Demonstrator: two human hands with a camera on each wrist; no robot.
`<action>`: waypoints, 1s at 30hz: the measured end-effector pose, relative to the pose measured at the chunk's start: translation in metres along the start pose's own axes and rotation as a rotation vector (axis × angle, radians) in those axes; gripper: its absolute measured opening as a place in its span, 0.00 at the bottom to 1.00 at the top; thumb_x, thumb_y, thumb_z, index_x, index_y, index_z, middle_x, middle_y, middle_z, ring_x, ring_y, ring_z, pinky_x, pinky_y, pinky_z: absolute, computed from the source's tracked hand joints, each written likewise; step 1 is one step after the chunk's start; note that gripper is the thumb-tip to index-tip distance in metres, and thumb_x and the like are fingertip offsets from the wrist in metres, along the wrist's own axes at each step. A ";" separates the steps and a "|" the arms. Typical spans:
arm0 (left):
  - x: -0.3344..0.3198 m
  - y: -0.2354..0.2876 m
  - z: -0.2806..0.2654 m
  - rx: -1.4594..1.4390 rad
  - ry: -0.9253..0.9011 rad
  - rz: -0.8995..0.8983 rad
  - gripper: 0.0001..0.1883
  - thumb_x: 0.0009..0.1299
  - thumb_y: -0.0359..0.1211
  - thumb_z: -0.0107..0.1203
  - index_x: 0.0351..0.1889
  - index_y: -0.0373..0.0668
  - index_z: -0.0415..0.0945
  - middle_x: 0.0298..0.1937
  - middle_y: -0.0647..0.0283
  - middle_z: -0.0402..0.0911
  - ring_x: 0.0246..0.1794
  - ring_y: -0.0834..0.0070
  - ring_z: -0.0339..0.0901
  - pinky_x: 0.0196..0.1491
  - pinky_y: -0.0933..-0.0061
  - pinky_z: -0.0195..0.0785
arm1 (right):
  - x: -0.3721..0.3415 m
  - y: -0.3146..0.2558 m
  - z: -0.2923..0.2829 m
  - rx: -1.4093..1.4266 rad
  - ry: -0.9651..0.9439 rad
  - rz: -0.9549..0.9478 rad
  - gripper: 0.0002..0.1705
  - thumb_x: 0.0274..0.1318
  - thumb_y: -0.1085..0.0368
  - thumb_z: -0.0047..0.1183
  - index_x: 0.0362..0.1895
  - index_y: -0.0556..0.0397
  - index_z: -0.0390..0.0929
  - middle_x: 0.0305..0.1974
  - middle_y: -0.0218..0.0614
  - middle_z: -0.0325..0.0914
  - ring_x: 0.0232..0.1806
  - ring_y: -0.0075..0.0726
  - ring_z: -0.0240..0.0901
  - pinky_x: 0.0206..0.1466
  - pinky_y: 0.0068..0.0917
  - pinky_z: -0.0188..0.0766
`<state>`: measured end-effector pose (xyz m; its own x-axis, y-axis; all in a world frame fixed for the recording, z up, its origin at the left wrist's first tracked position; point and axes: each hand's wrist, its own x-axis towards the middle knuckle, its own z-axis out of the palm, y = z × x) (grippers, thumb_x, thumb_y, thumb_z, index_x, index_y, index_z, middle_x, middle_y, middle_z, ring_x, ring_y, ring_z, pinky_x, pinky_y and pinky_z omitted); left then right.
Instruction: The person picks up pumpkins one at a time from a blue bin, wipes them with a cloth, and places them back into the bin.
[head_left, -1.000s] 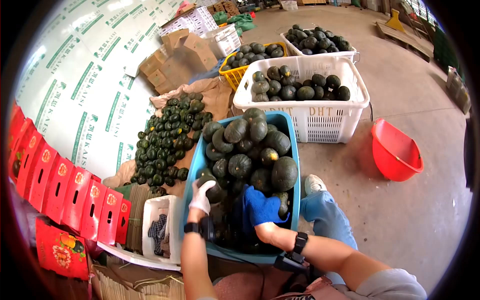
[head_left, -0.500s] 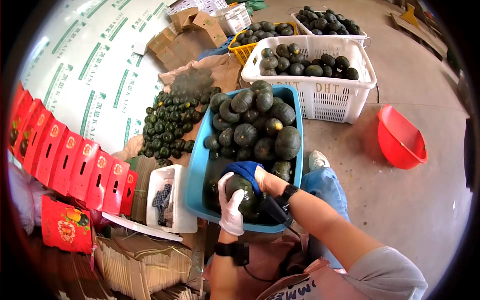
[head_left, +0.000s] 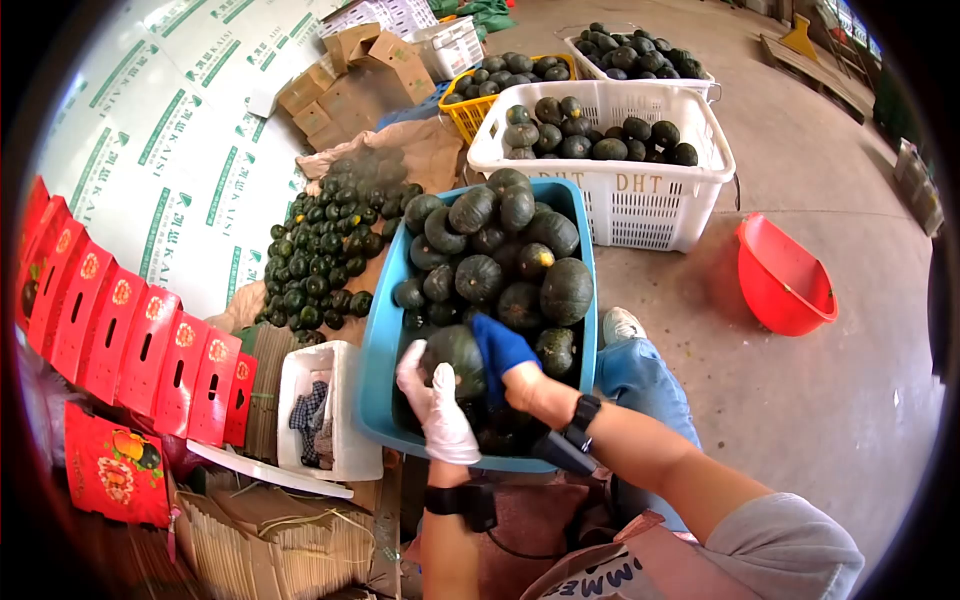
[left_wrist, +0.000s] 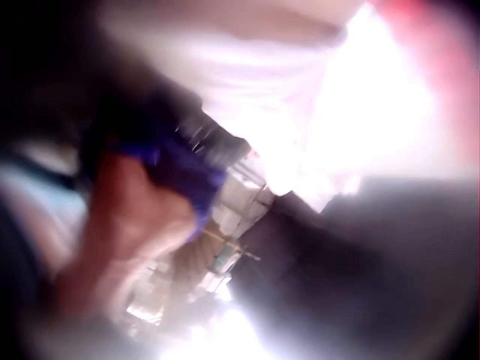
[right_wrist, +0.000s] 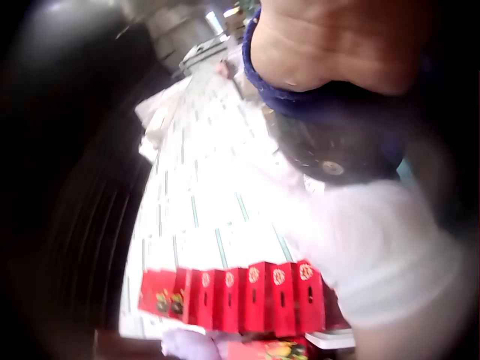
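My left hand [head_left: 440, 415], in a white glove, grips a round dark green pumpkin [head_left: 458, 360] from its left and near side, the thumb up against it. A blue cloth [head_left: 502, 352] covers the fingers of my right hand [head_left: 538, 392], which holds it against the pumpkin's right side. Both hands are over the near end of a blue tub [head_left: 378, 375] full of similar pumpkins. The right wrist view shows the pumpkin's dark skin [right_wrist: 322, 150] between the cloth and the white glove. Blur hides most of the left wrist view.
Beyond the tub stands a white crate [head_left: 640, 205] of pumpkins, with a yellow crate [head_left: 465, 118] behind it. Small pumpkins [head_left: 315, 250] lie heaped at left. A white foam box [head_left: 355, 420] adjoins the tub, near red cartons [head_left: 180, 370]. A red basin [head_left: 785, 280] stands right.
My left hand has brought a pumpkin from the tub's left side to its near end, against the blue cloth. Since half a second ago, the pumpkin has turned and shifted slightly left.
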<state>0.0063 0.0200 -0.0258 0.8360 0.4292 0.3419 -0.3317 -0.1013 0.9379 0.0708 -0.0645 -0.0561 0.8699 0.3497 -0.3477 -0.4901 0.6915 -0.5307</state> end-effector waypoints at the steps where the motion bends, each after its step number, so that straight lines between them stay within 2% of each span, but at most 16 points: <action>1: 0.003 0.008 -0.007 -0.239 -0.051 -0.120 0.31 0.64 0.35 0.62 0.64 0.41 0.62 0.56 0.61 0.69 0.52 0.69 0.70 0.58 0.68 0.65 | -0.005 -0.013 0.003 0.197 -0.018 0.098 0.18 0.59 0.48 0.53 0.43 0.45 0.83 0.40 0.30 0.82 0.39 0.30 0.76 0.46 0.31 0.71; 3: 0.009 0.002 -0.015 -0.366 -0.221 -0.343 0.32 0.59 0.27 0.64 0.63 0.41 0.64 0.55 0.61 0.72 0.52 0.70 0.73 0.58 0.68 0.66 | -0.008 -0.015 0.005 0.201 0.036 0.076 0.24 0.59 0.46 0.52 0.46 0.54 0.82 0.41 0.37 0.82 0.41 0.32 0.77 0.50 0.30 0.70; 5: 0.008 -0.008 -0.026 -0.343 -0.253 -0.423 0.33 0.55 0.21 0.64 0.61 0.38 0.66 0.54 0.60 0.74 0.53 0.71 0.73 0.59 0.68 0.66 | -0.004 -0.024 0.003 -0.792 0.154 -0.035 0.27 0.64 0.44 0.44 0.53 0.50 0.79 0.47 0.38 0.82 0.47 0.41 0.79 0.53 0.36 0.71; 6: 0.009 -0.014 -0.031 -0.321 -0.279 -0.423 0.36 0.55 0.22 0.66 0.63 0.37 0.63 0.54 0.60 0.74 0.53 0.71 0.73 0.59 0.68 0.66 | -0.024 -0.047 0.017 -1.390 0.047 -0.252 0.23 0.62 0.45 0.45 0.51 0.43 0.81 0.44 0.45 0.82 0.45 0.48 0.79 0.50 0.33 0.72; 8: 0.009 -0.019 -0.038 -0.291 -0.305 -0.431 0.39 0.54 0.22 0.68 0.65 0.37 0.61 0.55 0.59 0.74 0.53 0.70 0.73 0.60 0.68 0.66 | -0.007 -0.044 0.017 -1.772 -0.144 -0.521 0.17 0.58 0.49 0.46 0.40 0.40 0.83 0.39 0.45 0.81 0.40 0.53 0.79 0.38 0.41 0.72; 10: 0.010 -0.017 -0.042 0.290 -0.415 -0.063 0.50 0.52 0.27 0.73 0.70 0.37 0.51 0.57 0.58 0.72 0.55 0.68 0.72 0.61 0.67 0.66 | 0.000 -0.032 0.013 -1.933 -0.308 -0.966 0.16 0.56 0.51 0.45 0.31 0.44 0.82 0.34 0.40 0.82 0.32 0.50 0.79 0.28 0.46 0.67; 11: 0.005 -0.008 -0.035 0.448 -0.426 -0.103 0.59 0.46 0.25 0.75 0.73 0.40 0.45 0.62 0.57 0.67 0.61 0.67 0.67 0.65 0.64 0.61 | -0.006 -0.029 0.016 -1.949 -0.319 -1.174 0.15 0.55 0.53 0.44 0.27 0.45 0.80 0.31 0.37 0.81 0.29 0.49 0.79 0.24 0.48 0.63; 12: 0.001 -0.011 -0.031 0.431 -0.412 -0.066 0.61 0.44 0.25 0.76 0.73 0.42 0.43 0.62 0.56 0.66 0.61 0.66 0.66 0.65 0.64 0.61 | -0.012 -0.026 0.024 -2.146 -0.320 -1.048 0.14 0.54 0.55 0.45 0.23 0.44 0.78 0.28 0.34 0.80 0.26 0.45 0.77 0.21 0.45 0.58; 15: 0.003 -0.006 -0.020 0.264 -0.305 0.157 0.66 0.41 0.27 0.78 0.74 0.44 0.40 0.62 0.54 0.65 0.60 0.64 0.66 0.63 0.62 0.63 | -0.010 -0.026 0.025 -1.899 -0.398 -1.121 0.15 0.54 0.52 0.46 0.29 0.46 0.80 0.27 0.37 0.80 0.29 0.51 0.76 0.30 0.51 0.65; 19: -0.004 0.002 -0.011 -0.083 -0.125 -0.067 0.58 0.44 0.19 0.70 0.73 0.46 0.45 0.60 0.54 0.65 0.59 0.67 0.66 0.62 0.64 0.63 | 0.006 -0.042 0.025 -1.940 -0.520 -1.084 0.08 0.47 0.61 0.51 0.31 0.48 0.79 0.32 0.38 0.79 0.33 0.45 0.77 0.30 0.40 0.69; 20: -0.008 0.005 -0.004 -0.181 -0.039 -0.103 0.50 0.50 0.21 0.67 0.71 0.46 0.50 0.61 0.56 0.66 0.59 0.66 0.67 0.63 0.64 0.62 | 0.013 -0.042 0.017 -1.518 -0.622 -1.074 0.08 0.52 0.63 0.53 0.37 0.49 0.80 0.36 0.38 0.80 0.35 0.41 0.78 0.34 0.34 0.73; 21: -0.011 0.009 0.003 -0.279 0.047 -0.141 0.42 0.56 0.24 0.63 0.69 0.45 0.56 0.61 0.58 0.66 0.59 0.66 0.67 0.64 0.64 0.61 | 0.015 -0.032 0.011 -1.517 -0.615 -1.069 0.08 0.52 0.63 0.53 0.37 0.49 0.80 0.36 0.38 0.80 0.35 0.41 0.78 0.34 0.34 0.73; 23: -0.006 -0.004 0.017 -0.594 0.150 -0.169 0.34 0.64 0.32 0.61 0.68 0.43 0.59 0.59 0.59 0.69 0.59 0.66 0.68 0.65 0.64 0.61 | -0.001 -0.013 0.016 0.006 -0.370 -0.156 0.14 0.63 0.60 0.50 0.49 0.50 0.78 0.46 0.35 0.80 0.47 0.36 0.77 0.51 0.31 0.72; 24: -0.006 -0.010 0.025 -0.559 0.256 -0.205 0.29 0.69 0.37 0.58 0.66 0.41 0.61 0.57 0.60 0.71 0.57 0.67 0.69 0.64 0.65 0.61 | -0.012 -0.005 0.017 0.317 -0.350 -0.029 0.18 0.67 0.56 0.47 0.55 0.50 0.75 0.52 0.35 0.78 0.49 0.34 0.76 0.58 0.32 0.71; 27: -0.005 -0.013 0.031 -0.297 0.337 -0.200 0.24 0.71 0.39 0.55 0.62 0.42 0.64 0.55 0.62 0.72 0.53 0.70 0.70 0.57 0.65 0.65 | -0.015 0.001 0.014 0.404 -0.187 0.089 0.20 0.65 0.52 0.47 0.51 0.51 0.77 0.49 0.35 0.81 0.50 0.35 0.77 0.60 0.34 0.70; 30: 0.009 0.002 -0.009 -0.440 0.060 -0.447 0.21 0.71 0.40 0.54 0.57 0.40 0.64 0.53 0.60 0.72 0.50 0.71 0.72 0.55 0.66 0.67 | -0.003 -0.016 0.013 0.152 -0.169 0.104 0.19 0.64 0.53 0.47 0.46 0.54 0.79 0.44 0.37 0.82 0.41 0.36 0.80 0.51 0.31 0.76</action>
<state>0.0094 0.0317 -0.0210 0.9137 0.3956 -0.0930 -0.1158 0.4729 0.8735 0.0768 -0.0678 -0.0366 0.8184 0.5159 -0.2531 -0.5746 0.7290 -0.3720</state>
